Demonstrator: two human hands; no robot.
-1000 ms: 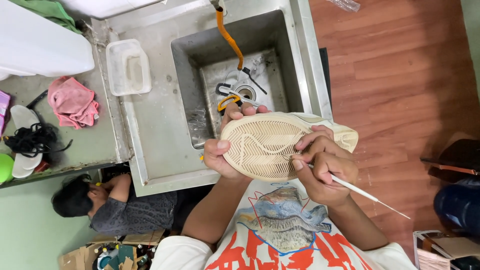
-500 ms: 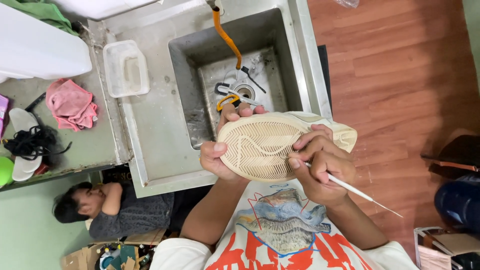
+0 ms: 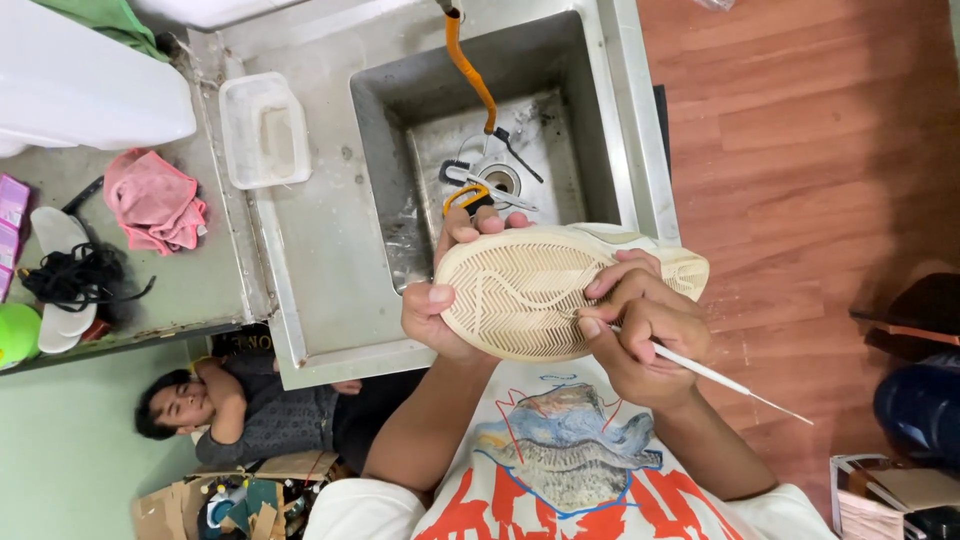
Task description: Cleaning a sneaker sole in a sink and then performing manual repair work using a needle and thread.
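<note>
The shoe (image 3: 560,290) is held sole-up over the near edge of the sink (image 3: 600,120), so its cream tread faces the camera. The left hand (image 3: 440,310) wraps the heel end, thumb on the tread and fingers behind, closed firmly to steady it. The right hand (image 3: 640,330) pinches a thin white stick (image 3: 720,378) like a pen, its tip in the grooves near mid-sole. An orange hose (image 3: 468,65) hangs into the sink. On the steel surface (image 3: 320,290) sits an empty clear tub (image 3: 264,130); farther left lie a pink cloth (image 3: 152,198) and, at the frame's edge, a purple packet (image 3: 12,205). A person (image 3: 230,405) lies on the floor below.
</note>
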